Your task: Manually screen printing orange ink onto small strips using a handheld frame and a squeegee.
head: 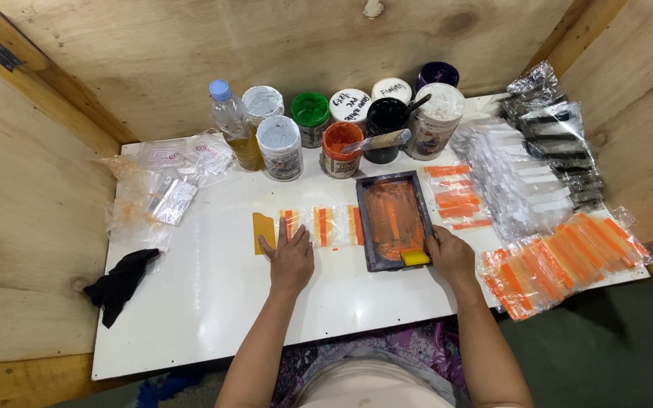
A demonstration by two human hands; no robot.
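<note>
Now orange-smeared screen frame (pixel 393 219); right hand (pixel 451 255) grip pinches yellow squeegee (pixel 416 258).

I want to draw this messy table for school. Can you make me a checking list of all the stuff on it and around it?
Surface: white board, smeared with some orange.
Job's things: dark print frame full of orange ink; yellow squeegee at its near edge; strip of clear bags with orange stripes beside it.
Clutter: paint jars and a bottle at the back; bag piles right; loose bags and black rag left.
Grippers: left hand flat on the strip; right hand at the squeegee.
Cables: nothing seen.
Surroundings: plywood walls on three sides.
</note>
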